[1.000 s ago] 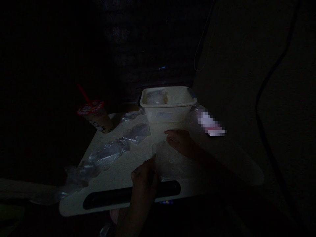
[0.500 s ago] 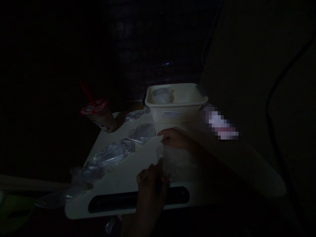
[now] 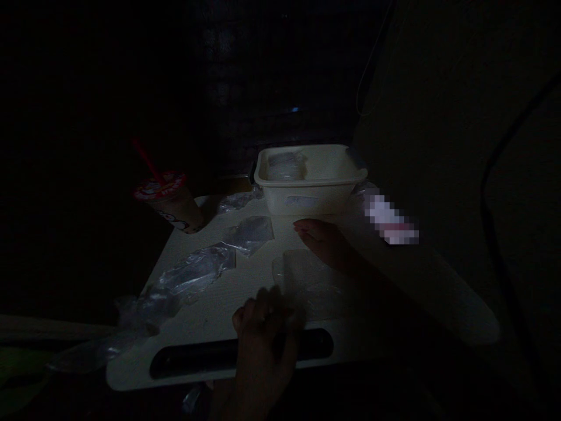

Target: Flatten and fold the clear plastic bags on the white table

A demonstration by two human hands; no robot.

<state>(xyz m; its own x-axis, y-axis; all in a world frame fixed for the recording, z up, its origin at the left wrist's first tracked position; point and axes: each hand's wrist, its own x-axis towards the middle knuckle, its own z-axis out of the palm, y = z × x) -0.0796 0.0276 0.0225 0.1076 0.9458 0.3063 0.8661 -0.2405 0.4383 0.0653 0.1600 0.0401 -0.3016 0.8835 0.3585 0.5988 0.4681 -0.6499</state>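
The scene is very dark. A clear plastic bag lies flat on the small white table between my hands. My left hand rests at the bag's near left corner by the table's front edge, fingers curled on the plastic. My right hand lies at the bag's far edge with its fingers held together, pressing on the plastic. Behind my right hand stands a white plastic tub with a clear bag inside.
More clear plastic bags lie strewn across the table's left half and over its left edge. A drink cup with a red straw stands at the far left corner. A dark slot runs along the front edge. A wall rises at right.
My left hand has slid back toward the front edge and my right hand has shifted slightly right and away; the bag now lies flatter on the table.
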